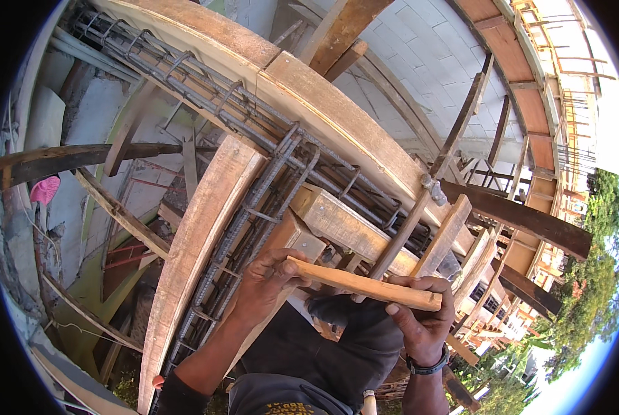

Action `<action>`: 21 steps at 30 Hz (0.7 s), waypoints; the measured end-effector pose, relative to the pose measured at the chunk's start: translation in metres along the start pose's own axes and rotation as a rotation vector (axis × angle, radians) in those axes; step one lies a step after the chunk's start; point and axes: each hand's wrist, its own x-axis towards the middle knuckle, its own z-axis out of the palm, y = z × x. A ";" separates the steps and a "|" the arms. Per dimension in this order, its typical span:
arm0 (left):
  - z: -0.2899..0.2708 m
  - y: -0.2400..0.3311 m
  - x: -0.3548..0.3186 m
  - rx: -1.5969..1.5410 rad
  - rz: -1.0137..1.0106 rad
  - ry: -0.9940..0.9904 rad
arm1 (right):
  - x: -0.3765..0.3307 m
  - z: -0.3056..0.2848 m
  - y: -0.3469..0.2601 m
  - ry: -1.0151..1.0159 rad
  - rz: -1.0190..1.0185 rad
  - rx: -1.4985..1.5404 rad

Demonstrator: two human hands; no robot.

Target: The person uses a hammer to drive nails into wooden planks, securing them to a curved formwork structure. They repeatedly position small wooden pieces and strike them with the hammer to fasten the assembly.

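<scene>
Possibly the wooden strip (pixel 364 283) could slip and drop through the gaps beside the steel reinforcement cage (pixel 205 304), were either grip to loosen, since the left hand (pixel 271 275) seems to have only its fingers and thumb on the narrower end while the right hand (pixel 425 318) clasps the broader one. Held between the two hands above the person's dark-trousered lap (pixel 295 342), the strip looks slim, orange-tan and slightly bowed, with a blunt right end and cleaner wood than the weathered formwork boards (pixel 351 114) beyond.
</scene>
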 end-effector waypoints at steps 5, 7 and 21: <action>-0.003 0.005 0.000 0.209 0.149 0.097 | -0.005 0.010 -0.011 0.023 -0.028 -0.134; -0.002 -0.003 -0.002 0.446 0.361 0.311 | -0.005 0.012 -0.006 0.046 -0.090 -0.392; -0.022 -0.039 -0.003 1.423 0.316 0.348 | 0.029 0.059 -0.009 -0.126 -0.385 -0.818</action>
